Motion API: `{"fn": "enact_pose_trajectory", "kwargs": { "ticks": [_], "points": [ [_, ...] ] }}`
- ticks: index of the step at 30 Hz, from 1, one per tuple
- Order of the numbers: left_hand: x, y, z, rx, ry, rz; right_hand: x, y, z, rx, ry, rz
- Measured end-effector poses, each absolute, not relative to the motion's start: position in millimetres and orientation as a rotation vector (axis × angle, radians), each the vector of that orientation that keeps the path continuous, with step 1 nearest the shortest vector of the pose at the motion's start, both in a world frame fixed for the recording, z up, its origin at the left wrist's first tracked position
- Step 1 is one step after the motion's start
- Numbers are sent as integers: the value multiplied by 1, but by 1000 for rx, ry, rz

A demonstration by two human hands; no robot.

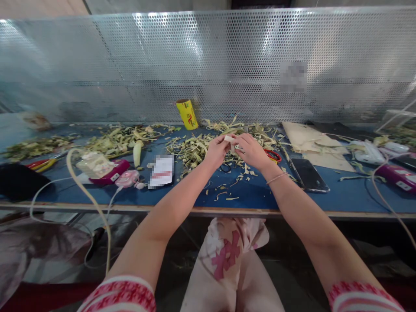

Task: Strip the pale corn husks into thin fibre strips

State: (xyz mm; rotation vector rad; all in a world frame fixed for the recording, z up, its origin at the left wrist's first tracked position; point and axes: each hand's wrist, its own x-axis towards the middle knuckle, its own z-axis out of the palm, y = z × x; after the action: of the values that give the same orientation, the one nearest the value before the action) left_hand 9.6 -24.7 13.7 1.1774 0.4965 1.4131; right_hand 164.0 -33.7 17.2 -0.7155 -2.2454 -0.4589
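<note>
Both hands meet over the blue table (253, 195): the left hand (217, 152) and right hand (251, 151) pinch a small white strip (229, 139) between fingertips, seemingly peeling or trimming it; next calls for a steady pull. Beyond lie green peelings (191, 149), then a yellow roll (187, 114).

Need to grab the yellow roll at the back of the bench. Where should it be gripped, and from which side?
Judging from this view, grip the yellow roll around its middle, coming from the front. It stands tilted, its top leaning left against the perforated metal screen, so nothing can reach behind it. Its curved sides are free, so fingers could likely wrap them. Both the left hand and the right hand are busy with a small pale piece.
</note>
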Motion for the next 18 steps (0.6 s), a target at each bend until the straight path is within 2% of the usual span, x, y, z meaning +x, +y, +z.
{"fn": "enact_pose_trajectory", "kwargs": {
  "ticks": [12,15,18],
  "points": [
    [12,-27,12,1107,490,1356,152,-37,8,-870,-2186,-742],
    [12,-28,13,1087,518,1357,151,-38,6,-844,-2156,-704],
    [13,-27,12,1087,451,1369,151,-36,7,-822,-2131,-532]
  ]
}}
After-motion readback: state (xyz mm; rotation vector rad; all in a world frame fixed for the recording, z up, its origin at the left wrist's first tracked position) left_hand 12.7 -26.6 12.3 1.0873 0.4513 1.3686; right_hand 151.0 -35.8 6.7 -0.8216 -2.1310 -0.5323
